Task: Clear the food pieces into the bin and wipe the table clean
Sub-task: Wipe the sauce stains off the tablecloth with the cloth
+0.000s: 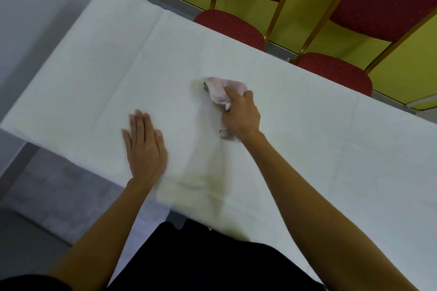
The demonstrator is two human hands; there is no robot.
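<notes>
Two red padded chairs (pixel 233 28) (pixel 335 73) with gold frames stand pushed in at the far edge of the surface. Behind the chairs runs a yellow-green wall panel (pixel 250 0). Grey floor (pixel 35 196) lies below its near-left edge.

The white-covered table (pixel 295 125) was largely bare, so open passage was offered across its left half, its far edge and the whole stretch to the right. Near the middle, the way was blocked only by the left hand (pixel 145 146), laid flat on the cloth, and by the right hand (pixel 240 113), closed around a crumpled pink rag (pixel 222 88) pressed to the surface just beside it. Beyond the far edge, room was narrowed by two red chairs (pixel 233 28) pushed close to the table, while open floor (pixel 54 186) was left off the near left corner.
</notes>
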